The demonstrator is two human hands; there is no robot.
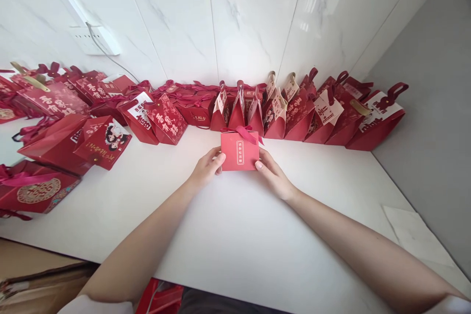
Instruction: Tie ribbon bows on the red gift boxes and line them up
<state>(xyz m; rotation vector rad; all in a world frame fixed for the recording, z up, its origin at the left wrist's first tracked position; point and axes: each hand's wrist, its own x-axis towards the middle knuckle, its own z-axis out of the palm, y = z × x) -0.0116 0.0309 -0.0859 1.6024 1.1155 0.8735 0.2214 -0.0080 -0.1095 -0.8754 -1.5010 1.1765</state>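
One box (231, 157) is between left hand (206, 168) and right hand (275, 176), before gift boxes (300, 120) lining the wall (250, 14) (a socket (101, 41) at its left); more crowd the left of the table (228, 235).

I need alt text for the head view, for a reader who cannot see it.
A person's left hand and right hand hold a red box with a ribbon bow at a white table. Behind it, more red boxes line a marbled wall; others crowd the table's left side.
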